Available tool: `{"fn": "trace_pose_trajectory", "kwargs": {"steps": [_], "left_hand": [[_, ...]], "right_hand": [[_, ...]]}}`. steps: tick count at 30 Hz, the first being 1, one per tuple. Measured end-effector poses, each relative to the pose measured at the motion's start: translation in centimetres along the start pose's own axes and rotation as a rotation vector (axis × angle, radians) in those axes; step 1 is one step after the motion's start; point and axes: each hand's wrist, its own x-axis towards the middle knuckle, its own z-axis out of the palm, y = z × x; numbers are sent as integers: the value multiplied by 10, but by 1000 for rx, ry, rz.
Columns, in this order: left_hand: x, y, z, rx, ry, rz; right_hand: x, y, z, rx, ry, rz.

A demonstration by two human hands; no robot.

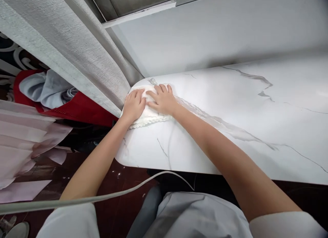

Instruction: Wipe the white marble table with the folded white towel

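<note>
A white cloth point(151, 119) with a scalloped edge lies on the left end of the white marble-patterned table point(194, 152). My left hand point(134, 105) rests flat on the cloth's left part, fingers stretched out and pointing to the far side. Beside it, my right hand point(164, 100) presses on the right part of the cloth with its fingers spread. Both palms face down, and neither hand grips the cloth. Part of the cloth is hidden beneath the hands.
A grey curtain point(77, 43) hangs against the table's left end. Behind the table stands a pale wall point(205, 32). To the left are a red container point(84, 108) holding light-blue cloth point(48, 87) and sheer pink fabric point(20, 139). A pale cable point(123, 192) crosses before me.
</note>
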Motion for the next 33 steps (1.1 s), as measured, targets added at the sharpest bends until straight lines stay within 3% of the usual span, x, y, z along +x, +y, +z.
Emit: {"fn": "trace_pose_trajectory", "kwargs": {"steps": [7,17,23,29,33], "left_hand": [[77,6,20,-58,31,68],[128,30,37,16,-6,110],[120,43,33,27,-29,106],[92,63,25,56,-47,106],[65,72,21,32,-43,117]], "right_hand": [[38,40,-6,-1,12,115],[54,82,-15,-38,74,222],[45,86,-12,-117,85,269],[27,90,-8,-201,142,230],[-1,78,-13,-227,107,232]]}}
